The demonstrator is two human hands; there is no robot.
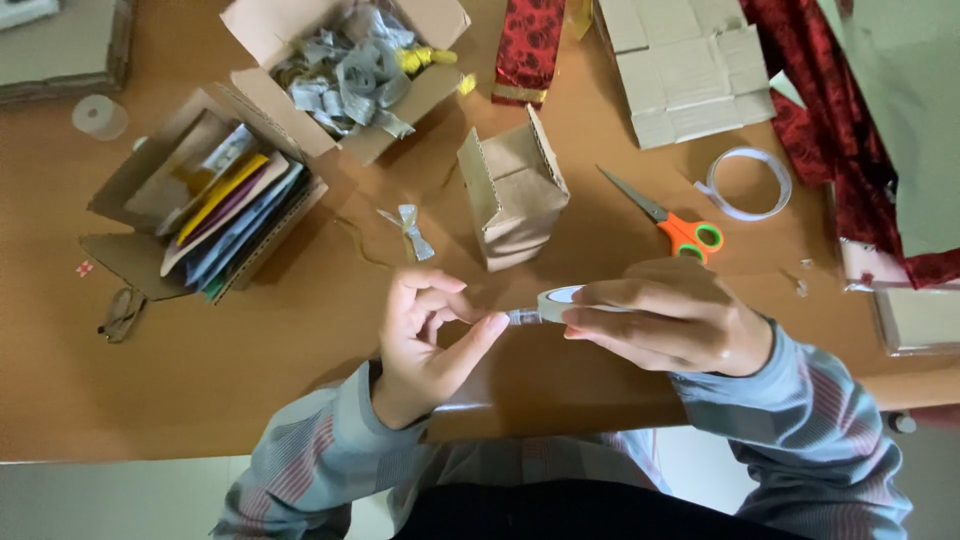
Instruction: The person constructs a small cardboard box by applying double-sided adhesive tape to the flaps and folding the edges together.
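Cardboard is the material of most containers around the small upright box [513,190], which stands open at its top on the brown table [250,390]. Up and left of it, an open carton [345,65] holds grey ribbon bows with some yellow pieces. Further left, a lying carton [200,200] holds a stack of coloured paper sheets. Just below the upright box, the right hand [665,320] is closed around a roll of clear tape [556,302], its flat face turned upward. The left hand [430,335] pinches the loose tape end [518,316] between thumb and forefinger, other fingers curled. The pulled strip runs left to right, nearly level. Orange-handled scissors [665,222] lie right of the box, blades pointing up-left.
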